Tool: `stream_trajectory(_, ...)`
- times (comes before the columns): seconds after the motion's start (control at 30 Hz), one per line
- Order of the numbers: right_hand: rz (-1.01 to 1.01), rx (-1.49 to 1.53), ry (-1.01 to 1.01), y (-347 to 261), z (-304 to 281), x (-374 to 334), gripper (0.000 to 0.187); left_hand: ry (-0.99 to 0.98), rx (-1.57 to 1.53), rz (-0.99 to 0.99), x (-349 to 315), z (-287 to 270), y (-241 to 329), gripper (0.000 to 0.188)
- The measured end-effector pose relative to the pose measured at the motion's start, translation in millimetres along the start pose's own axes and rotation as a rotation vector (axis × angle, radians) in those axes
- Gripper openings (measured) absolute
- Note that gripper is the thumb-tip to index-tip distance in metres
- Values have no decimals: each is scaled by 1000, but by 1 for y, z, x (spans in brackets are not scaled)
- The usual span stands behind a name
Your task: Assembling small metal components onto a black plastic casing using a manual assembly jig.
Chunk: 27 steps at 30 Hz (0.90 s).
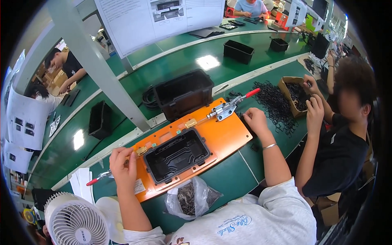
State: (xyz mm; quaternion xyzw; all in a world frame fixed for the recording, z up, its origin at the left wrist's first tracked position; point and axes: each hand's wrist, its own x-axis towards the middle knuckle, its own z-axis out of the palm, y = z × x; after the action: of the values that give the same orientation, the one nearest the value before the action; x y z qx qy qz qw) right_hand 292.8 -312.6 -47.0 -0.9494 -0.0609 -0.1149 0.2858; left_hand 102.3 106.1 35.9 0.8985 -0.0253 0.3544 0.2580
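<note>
A black rectangular plastic box [178, 156], open side up, sits in an orange fixture plate [228, 134] on the green bench. My left hand [123, 164] is at the plate's left end, its fingers bent together beside a small brass-coloured block [141, 151]; what they pinch, if anything, is hidden. Off the plate's right end, my right hand [257, 122] has its fingers curled downward near small black parts [241, 116]. Its fingertips cannot be seen well enough to name anything in them. A toggle clamp with a red handle [252, 92] is mounted at the plate's upper right corner.
Behind the plate stands a larger black bin [183, 92]. A clear bag of screw-like metal pieces [187, 199] lies in front. Loose black clips [271, 104] spread on the right, by a cardboard box [289, 98] where a co-worker works. A white fan [77, 222] is at lower left.
</note>
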Motion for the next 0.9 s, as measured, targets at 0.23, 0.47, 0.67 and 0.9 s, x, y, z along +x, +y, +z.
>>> stream_trajectory(0.23,117,-59,-118,-25,-13,-3,23,18,-66,-2,2,-2,3,7)
stream_trajectory(0.47,15,223,37,-17,-27,-6,20,15,-29,-53,0,-12,16,9)
stream_trajectory(0.67,-693,336,-3,-144,-71,-63,15,-475,-1124,-528,-19,0,112,40)
stream_trajectory(0.9,-745,472,-368,-211,-54,-94,22,-555,-1247,-677,-27,42,116,35)
